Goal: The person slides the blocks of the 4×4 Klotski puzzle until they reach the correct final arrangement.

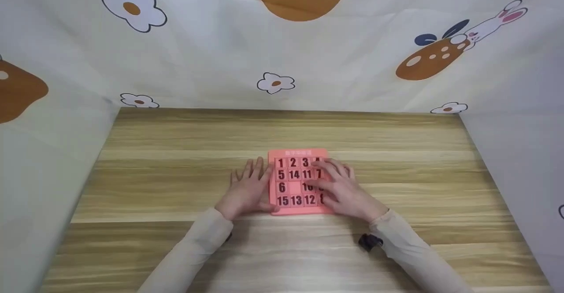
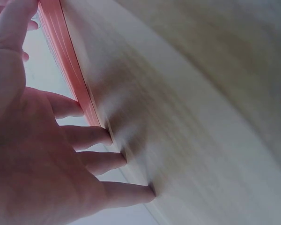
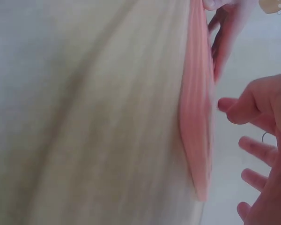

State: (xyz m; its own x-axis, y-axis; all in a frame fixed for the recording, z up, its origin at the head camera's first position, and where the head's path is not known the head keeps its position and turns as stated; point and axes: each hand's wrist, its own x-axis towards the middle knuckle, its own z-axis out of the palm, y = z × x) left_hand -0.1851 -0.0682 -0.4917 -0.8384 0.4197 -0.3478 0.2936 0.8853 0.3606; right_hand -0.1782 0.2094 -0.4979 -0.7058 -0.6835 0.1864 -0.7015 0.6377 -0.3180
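A pink sliding number puzzle (image 1: 304, 211) lies flat on the table, its tiles printed with black numbers. One gap shows in the third row, right of the 6 tile (image 1: 282, 188). My left hand (image 1: 246, 192) steadies the puzzle's left side, thumb at the lower left corner. In the left wrist view, that hand's fingers (image 2: 103, 161) are fairly straight, with several tips on the table along the pink edge. Over the right-hand columns hovers my right hand (image 1: 348, 192), fingers loosely bent, covering parts of the tiles there. The right wrist view shows its fingertips apart from the pink side wall (image 3: 195, 108).
The wood-grain table (image 1: 176, 143) extends around the puzzle. A pale cloth (image 1: 211, 64) printed with flowers and a rabbit rises behind it and at both sides. A small black object (image 1: 370, 242) sits by the right wrist.
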